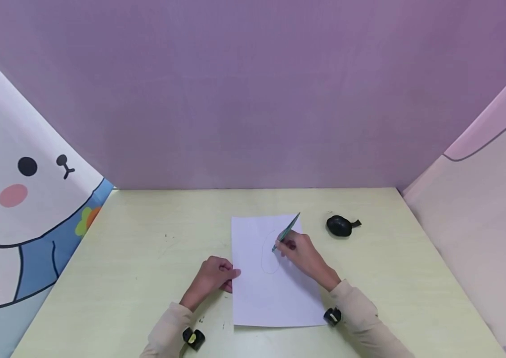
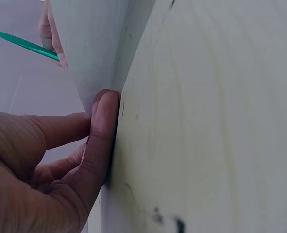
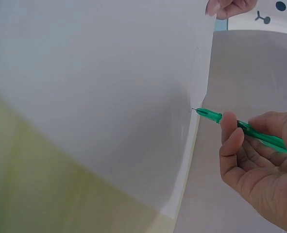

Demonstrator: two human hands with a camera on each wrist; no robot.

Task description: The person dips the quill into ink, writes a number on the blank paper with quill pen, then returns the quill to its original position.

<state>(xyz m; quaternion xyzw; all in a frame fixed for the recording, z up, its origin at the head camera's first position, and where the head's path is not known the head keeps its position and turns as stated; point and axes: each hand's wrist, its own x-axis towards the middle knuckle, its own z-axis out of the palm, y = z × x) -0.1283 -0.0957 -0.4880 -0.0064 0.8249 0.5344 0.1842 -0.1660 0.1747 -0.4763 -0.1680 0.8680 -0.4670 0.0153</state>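
A white sheet of paper lies upright in front of me on the table, a thin, faint oval outline drawn on its upper half. My right hand grips a slim green pen between thumb and fingers. In the right wrist view the pen's fine point is right at the paper, beside a faint line. At the sheet's left edge, my left hand pinches the paper, thumb on top. The left wrist view shows its fingers under the paper, close to the tabletop.
Right of the paper sits a rounded black object with a short strap. Small dark marks dot the pale tabletop. Behind the table rises a purple wall, with cartoon-printed panels at the sides. Black devices hang at both wrists.
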